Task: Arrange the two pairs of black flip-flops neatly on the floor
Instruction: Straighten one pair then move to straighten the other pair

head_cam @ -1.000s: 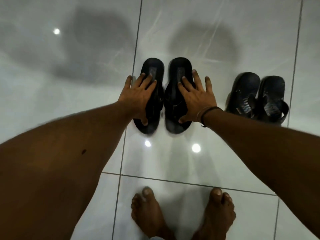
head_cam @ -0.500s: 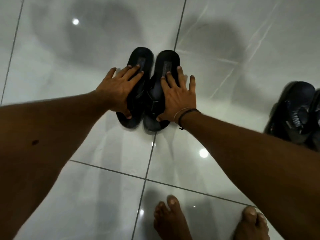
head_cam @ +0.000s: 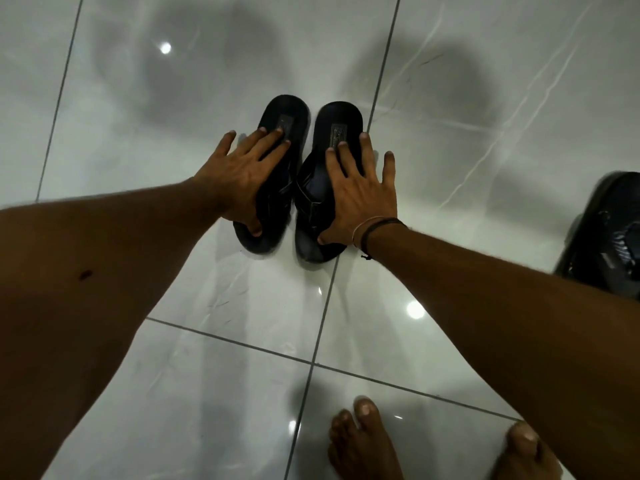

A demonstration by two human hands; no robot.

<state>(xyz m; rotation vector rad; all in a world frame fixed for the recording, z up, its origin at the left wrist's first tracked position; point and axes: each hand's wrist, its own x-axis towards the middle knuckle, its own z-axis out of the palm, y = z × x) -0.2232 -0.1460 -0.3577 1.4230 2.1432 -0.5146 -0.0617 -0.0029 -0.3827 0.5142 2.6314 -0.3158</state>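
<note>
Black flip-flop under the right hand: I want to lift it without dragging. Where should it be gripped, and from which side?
Probably pinch the strap of the black flip-flop from above; it arches up off the flat sole, while the right hand lies flat on it.

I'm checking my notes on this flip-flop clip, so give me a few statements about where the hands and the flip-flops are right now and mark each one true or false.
1. The left hand lies flat on the left flip-flop of the middle pair. True.
2. The right hand is lifting the right flip-flop off the floor. False: it presses flat on it, and the flip-flop lies on the tiled floor.
3. The two middle flip-flops lie side by side, pointing the same way. True.
4. The other pair sits to the left of the hands. False: it is at the right edge, partly cut off.
5. The person wears shoes. False: bare feet show at the bottom.
</note>
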